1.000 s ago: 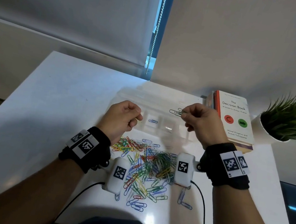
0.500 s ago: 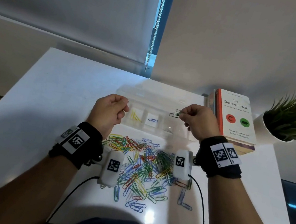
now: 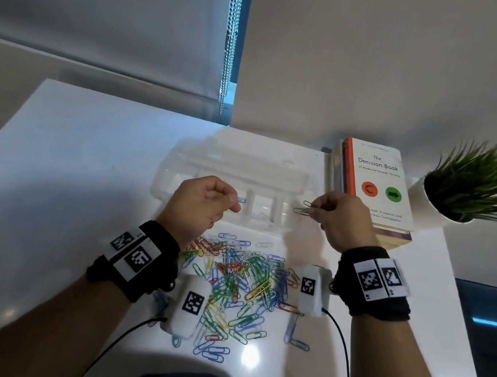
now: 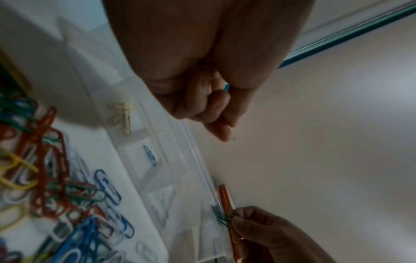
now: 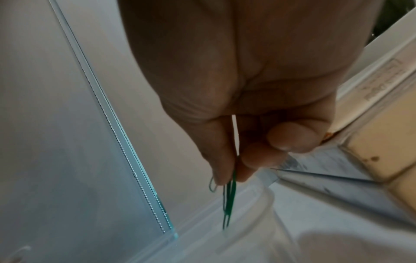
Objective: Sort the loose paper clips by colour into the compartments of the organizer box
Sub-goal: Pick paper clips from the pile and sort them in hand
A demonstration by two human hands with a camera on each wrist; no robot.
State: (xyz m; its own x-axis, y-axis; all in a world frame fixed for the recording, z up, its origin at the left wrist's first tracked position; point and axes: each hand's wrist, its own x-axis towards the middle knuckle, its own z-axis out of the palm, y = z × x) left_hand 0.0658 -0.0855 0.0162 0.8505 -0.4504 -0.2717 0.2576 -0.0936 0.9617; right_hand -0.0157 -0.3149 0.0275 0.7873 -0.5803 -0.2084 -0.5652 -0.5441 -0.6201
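A clear organizer box point(image 3: 265, 206) lies open on the white table, beyond a pile of mixed coloured paper clips point(image 3: 236, 283). My left hand point(image 3: 233, 202) hovers over the box's left compartments and pinches a white clip point(image 4: 233, 133) at its fingertips. Below it, yellow clips point(image 4: 121, 117) lie in one compartment and a blue clip point(image 4: 149, 155) in the one beside it. My right hand point(image 3: 314, 211) pinches a few green clips point(image 3: 302, 208) above the box's right end; in the right wrist view these green clips point(image 5: 229, 195) hang over the box rim point(image 5: 254, 199).
A stack of books point(image 3: 374, 181) stands right of the box, and a potted plant point(image 3: 472, 189) further right. A bead chain point(image 3: 230, 40) hangs by the window behind. The table edge is near on the left and right. Cables run from the wrist units.
My left hand drew left off the yellow compartment, then came back right over it. My right hand kept its pinch on the green clips over the box's right end.
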